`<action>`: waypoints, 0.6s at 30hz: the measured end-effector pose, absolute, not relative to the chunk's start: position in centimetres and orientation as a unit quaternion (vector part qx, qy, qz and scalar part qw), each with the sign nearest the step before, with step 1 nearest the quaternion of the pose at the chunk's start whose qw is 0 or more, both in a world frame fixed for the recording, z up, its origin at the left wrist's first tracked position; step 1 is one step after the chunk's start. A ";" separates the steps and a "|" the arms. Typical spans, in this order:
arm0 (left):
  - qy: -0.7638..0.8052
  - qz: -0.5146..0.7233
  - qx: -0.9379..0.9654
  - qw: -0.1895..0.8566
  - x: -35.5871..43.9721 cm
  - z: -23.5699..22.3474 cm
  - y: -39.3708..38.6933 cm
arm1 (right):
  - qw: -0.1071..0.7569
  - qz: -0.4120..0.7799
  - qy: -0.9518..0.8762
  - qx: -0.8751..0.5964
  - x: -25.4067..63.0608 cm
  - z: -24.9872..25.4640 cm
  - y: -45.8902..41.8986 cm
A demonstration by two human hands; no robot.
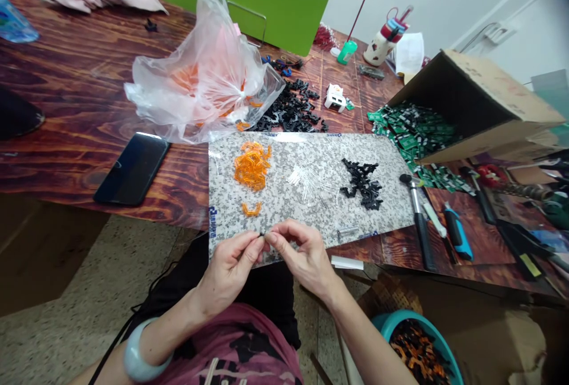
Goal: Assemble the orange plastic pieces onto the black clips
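Observation:
My left hand [232,265] and my right hand [307,254] meet at the board's front edge, fingertips pinched together. Between them a tiny dark tip of a small black plastic part [262,234] shows; the fingers cover the rest. Just beyond lies a single orange plastic clip [251,209], apart from the heap of orange clips [252,166] behind it. Thin clear strips [306,180] are scattered mid-board. Farther right is a pile of black plastic parts [362,183]. A short metal rod [347,231] rests near the front edge of the speckled board [293,219].
A phone [132,169] and a plastic bag with orange parts [200,77] are left and behind. At right stand a cardboard box [484,89] spilling green circuit boards [413,130], a hammer [422,225] and a blue-black cutter [457,232]. Below is a turquoise bucket [386,321] of parts.

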State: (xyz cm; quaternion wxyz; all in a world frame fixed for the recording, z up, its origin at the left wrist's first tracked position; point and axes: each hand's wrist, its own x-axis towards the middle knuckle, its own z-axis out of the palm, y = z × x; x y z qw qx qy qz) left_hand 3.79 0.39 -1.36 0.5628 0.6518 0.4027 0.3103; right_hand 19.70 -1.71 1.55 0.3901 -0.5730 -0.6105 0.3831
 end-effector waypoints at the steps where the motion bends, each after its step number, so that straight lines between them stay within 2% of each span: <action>1: 0.410 0.311 0.631 0.580 3.8 -1.6 0.4 | 0.376 0.384 -0.627 -0.564 20.1 1.4 -1.0; 4: 0.419 0.333 0.565 0.628 3.8 -2.3 0.5 | 0.331 0.302 -0.696 -0.560 21.1 0.8 1.2; 7: 0.410 0.356 0.497 0.677 3.9 -2.5 0.5 | 0.250 0.195 -0.770 -0.554 21.2 0.0 3.1; 10: 0.399 0.373 0.438 0.714 3.9 -2.4 0.6 | 0.188 0.156 -0.806 -0.539 20.9 -0.5 3.7; 14: 0.397 0.382 0.403 0.731 4.0 -2.2 0.7 | 0.167 0.144 -0.785 -0.579 21.2 -0.2 2.5; 18: 0.402 0.374 0.400 0.734 4.1 -1.7 0.8 | 0.192 0.177 -0.747 -0.611 22.2 0.4 1.0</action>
